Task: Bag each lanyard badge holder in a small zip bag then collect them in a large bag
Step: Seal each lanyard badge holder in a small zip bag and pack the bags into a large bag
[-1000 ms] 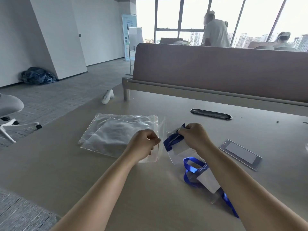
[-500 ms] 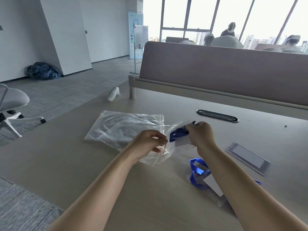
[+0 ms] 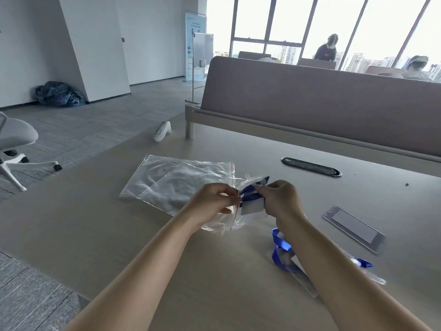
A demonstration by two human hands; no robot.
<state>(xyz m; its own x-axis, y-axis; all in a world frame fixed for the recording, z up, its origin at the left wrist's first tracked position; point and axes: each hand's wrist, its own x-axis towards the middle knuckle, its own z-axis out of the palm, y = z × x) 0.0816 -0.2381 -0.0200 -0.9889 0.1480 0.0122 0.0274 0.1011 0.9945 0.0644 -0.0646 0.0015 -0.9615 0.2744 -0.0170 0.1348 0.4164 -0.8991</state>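
Our left hand pinches the small zip bag mouth; our right hand grips the lanyard badge holder. The blue strap may catch on the rim and bunch up.

Small clear zip bag with a red line at its mouth: near the middle of the counter, mouth pulled open. Partway in through that mouth, clear badge holder with white card and folded blue lanyard. Just left of both, flat on the counter, large clear zip bag. Toward the near right edge, second clear badge holder with loose blue lanyard, lying flat, partly hidden.
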